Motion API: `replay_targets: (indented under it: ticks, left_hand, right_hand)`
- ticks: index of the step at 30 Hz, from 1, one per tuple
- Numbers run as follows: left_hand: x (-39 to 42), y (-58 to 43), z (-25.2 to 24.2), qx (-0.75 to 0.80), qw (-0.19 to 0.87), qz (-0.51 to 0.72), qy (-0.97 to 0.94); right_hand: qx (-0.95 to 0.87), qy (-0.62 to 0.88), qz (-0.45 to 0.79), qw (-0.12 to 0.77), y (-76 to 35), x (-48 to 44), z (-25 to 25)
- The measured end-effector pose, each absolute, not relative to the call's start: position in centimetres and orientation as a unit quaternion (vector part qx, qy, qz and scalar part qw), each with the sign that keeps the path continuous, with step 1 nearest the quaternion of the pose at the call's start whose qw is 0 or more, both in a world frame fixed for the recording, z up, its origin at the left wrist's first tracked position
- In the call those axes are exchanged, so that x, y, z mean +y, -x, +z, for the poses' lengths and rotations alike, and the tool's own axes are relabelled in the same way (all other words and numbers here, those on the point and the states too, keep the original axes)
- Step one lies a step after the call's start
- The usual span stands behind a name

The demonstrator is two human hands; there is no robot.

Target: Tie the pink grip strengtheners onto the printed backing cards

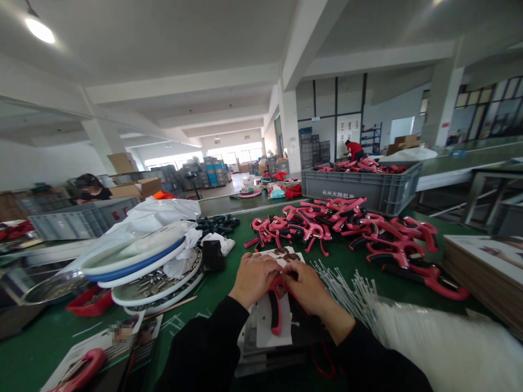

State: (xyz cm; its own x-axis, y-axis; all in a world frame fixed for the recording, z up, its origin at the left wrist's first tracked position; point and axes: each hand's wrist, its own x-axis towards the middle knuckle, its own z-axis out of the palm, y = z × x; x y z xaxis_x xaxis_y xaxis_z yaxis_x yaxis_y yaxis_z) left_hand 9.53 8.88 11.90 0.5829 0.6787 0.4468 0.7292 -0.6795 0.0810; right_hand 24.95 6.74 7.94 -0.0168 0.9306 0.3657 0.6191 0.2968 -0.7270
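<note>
My left hand [254, 276] and my right hand [306, 284] meet at the head of a pair of pink-and-black clippers [276, 313]. Their fingers are closed around the upper end, thumbs close together. A small whitish bit shows between the fingertips; I cannot make out what it is. Beneath the clippers lies a white printed card [263, 326] with brown pictures at its top edge, on a dark stack. Just right of my right hand, white cable ties [351, 291] fan out from a clear plastic bag [445, 337].
Many pink clippers [302, 220] are heaped ahead, before a grey crate [359, 190] of more. At left stand stacked round trays [139, 267] with metal parts and a red tray [90, 302]. A card stack [482, 272] is at right. Two people are farther off.
</note>
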Motion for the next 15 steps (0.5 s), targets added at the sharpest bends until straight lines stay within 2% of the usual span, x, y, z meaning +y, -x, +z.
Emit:
replay_targets:
  ticks: [15]
  left_hand:
    - [8.99, -9.23, 11.14, -0.383, 0.054, -0.244, 0.89]
  right_hand:
    - [-0.681, 0.567, 0.203, 0.417, -25.07, 6.96, 7.72]
